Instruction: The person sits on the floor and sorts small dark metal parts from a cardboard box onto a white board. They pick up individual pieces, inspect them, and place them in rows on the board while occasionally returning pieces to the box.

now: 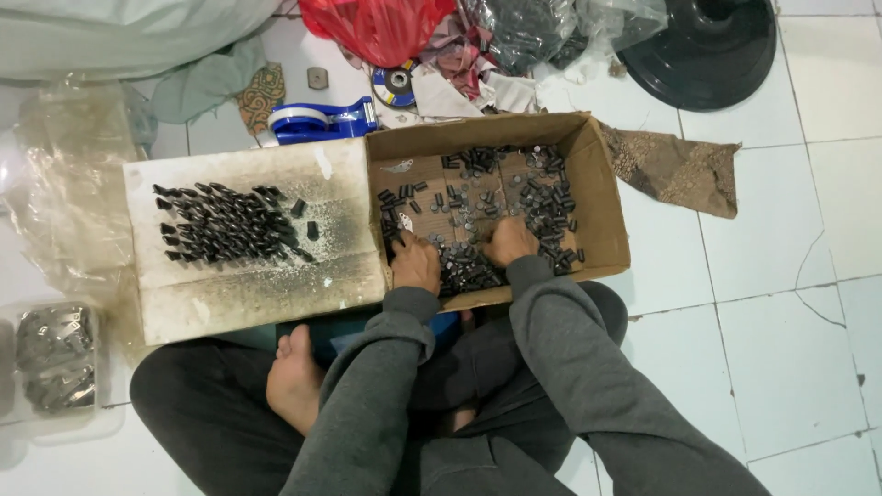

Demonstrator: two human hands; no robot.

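Left hand: we see the left hand [415,264] knuckles up inside the cardboard box [606,207], near its front wall; the fingers are curled down into the small dark pieces [542,207]; we cannot tell whether it has closed on any of them.
Right hand: the right hand [510,242] lies just beside the left, also palm down on the pile; fingers bent and buried among the pieces; we cannot tell how far they are open.
Pieces: short black cylinders, scattered across the box floor, thickest between and in front of both hands.
White board: to the left of the box, touching it, we see a white slab [248,294] bearing rows of dark rods [220,225]; grey dust around them.
Around: a blue tape dispenser [322,119] behind the slab; a red bag [377,28] further back; a bare foot [294,377] below the slab.
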